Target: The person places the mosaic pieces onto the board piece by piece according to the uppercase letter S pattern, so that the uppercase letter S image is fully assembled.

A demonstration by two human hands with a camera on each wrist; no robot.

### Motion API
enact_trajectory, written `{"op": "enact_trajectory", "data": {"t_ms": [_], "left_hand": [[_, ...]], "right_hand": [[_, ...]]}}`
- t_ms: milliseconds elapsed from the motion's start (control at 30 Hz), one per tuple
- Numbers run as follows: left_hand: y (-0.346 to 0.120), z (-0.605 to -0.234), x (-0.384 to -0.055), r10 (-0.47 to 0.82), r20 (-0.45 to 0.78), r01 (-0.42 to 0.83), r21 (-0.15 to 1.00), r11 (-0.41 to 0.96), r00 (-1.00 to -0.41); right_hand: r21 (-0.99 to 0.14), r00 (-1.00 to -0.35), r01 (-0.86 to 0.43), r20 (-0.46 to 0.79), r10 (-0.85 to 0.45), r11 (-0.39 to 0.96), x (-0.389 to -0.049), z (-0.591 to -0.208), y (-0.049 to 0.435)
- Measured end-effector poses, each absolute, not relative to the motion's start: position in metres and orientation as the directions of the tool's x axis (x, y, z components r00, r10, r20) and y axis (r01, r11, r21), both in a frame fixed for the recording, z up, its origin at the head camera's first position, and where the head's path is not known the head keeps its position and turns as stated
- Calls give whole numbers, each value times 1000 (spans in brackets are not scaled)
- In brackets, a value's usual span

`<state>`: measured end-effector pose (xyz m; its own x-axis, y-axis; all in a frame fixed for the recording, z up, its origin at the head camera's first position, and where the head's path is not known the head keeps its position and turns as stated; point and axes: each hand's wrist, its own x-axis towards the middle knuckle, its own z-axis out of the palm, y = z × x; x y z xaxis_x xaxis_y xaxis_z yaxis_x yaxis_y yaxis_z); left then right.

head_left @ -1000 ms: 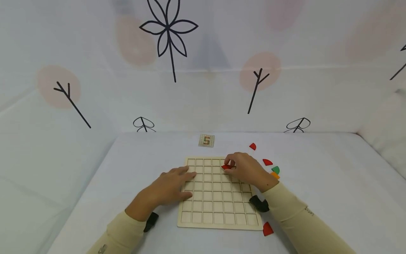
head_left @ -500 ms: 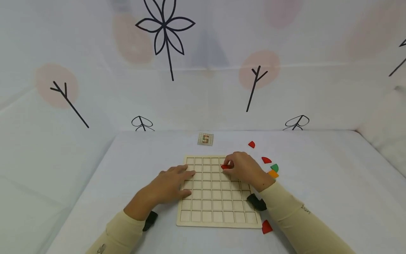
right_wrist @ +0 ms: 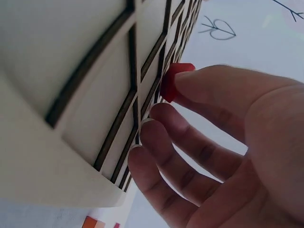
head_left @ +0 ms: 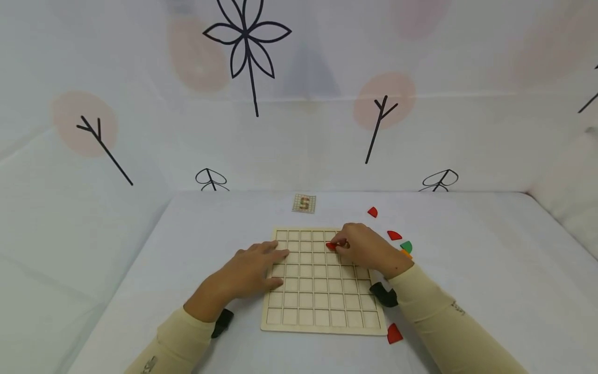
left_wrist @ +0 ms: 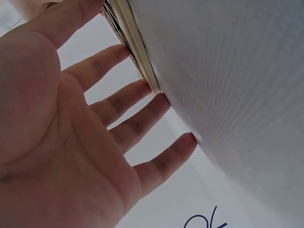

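A pale wooden grid board [head_left: 313,285] lies flat on the white cloth between the two hands. My right hand [head_left: 366,249] pinches a red quarter-circle piece [head_left: 330,246] between thumb and index finger, down at a cell in the board's upper right part. In the right wrist view the red piece [right_wrist: 175,80] sits against the grid lines, the other fingertips close to the board. My left hand [head_left: 247,270] rests at the board's left edge with fingers spread. The left wrist view has its fingers [left_wrist: 118,102] straight, some touching the board's edge and others the cloth.
A small card [head_left: 304,203] with an S pattern on a grid lies behind the board. To the right lie red pieces [head_left: 394,235], a green piece [head_left: 407,246] and an orange piece [head_left: 406,254] partly behind the wrist. Another red piece [head_left: 394,334] is near the board's front right corner.
The right fingertips have drawn slightly to the right on the red piece, which stays at about the same cell. The left hand keeps its place; the head view shifts slightly.
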<state>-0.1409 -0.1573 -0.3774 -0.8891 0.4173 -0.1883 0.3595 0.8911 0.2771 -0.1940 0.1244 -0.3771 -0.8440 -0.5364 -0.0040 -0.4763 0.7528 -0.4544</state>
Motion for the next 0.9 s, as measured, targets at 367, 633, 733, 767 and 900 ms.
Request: {"op": "enact_trajectory", "data": {"t_ms": [367, 633, 733, 767, 900], "left_hand": [[-158, -377, -141, 416, -190, 359, 272, 893, -889], [-157, -376, -142, 413, -197, 354, 278, 893, -889], [-157, -376, -142, 407, -197, 349, 273, 896, -892], [-157, -376, -142, 406, -196, 349, 272, 897, -893], [-156, -374, -141, 405, -198, 346, 275, 897, -893]], "right_hand": [[-468, -867, -434, -15, -499, 769, -195, -380, 121], [-515, -894, -370, -28, -447, 773, -200, -386, 118], [-531, -897, -359, -29, -440, 768, -200, -385, 117], [-532, -896, -363, -27, -444, 765, -200, -385, 117], [-537, -898, -347, -45, -437, 769, -200, -384, 118]]}}
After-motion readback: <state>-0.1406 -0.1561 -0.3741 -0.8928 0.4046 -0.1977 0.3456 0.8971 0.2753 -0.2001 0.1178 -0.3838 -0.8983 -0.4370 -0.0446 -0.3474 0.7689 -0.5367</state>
